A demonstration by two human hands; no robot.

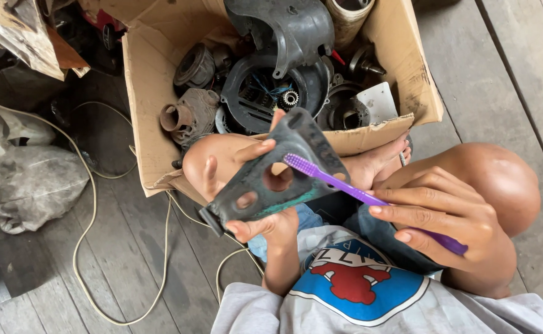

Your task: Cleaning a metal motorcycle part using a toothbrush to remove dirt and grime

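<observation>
My left hand (265, 226) grips a dark, flat metal bracket (271, 176) with two round holes, held up over my knees. My right hand (444, 216) holds a purple toothbrush (339, 182) by its handle. The brush's bristled head rests on the bracket's face, just right of the larger hole. A teal smear shows along the bracket's lower edge.
A torn cardboard box (147, 93) beyond my knees holds several dirty machine parts, among them a black round housing (265, 93) and a rusty carburettor-like piece (188, 114). A pale cord (89, 222) loops over the wooden floorboards at left. Grey cloth (33, 182) lies far left.
</observation>
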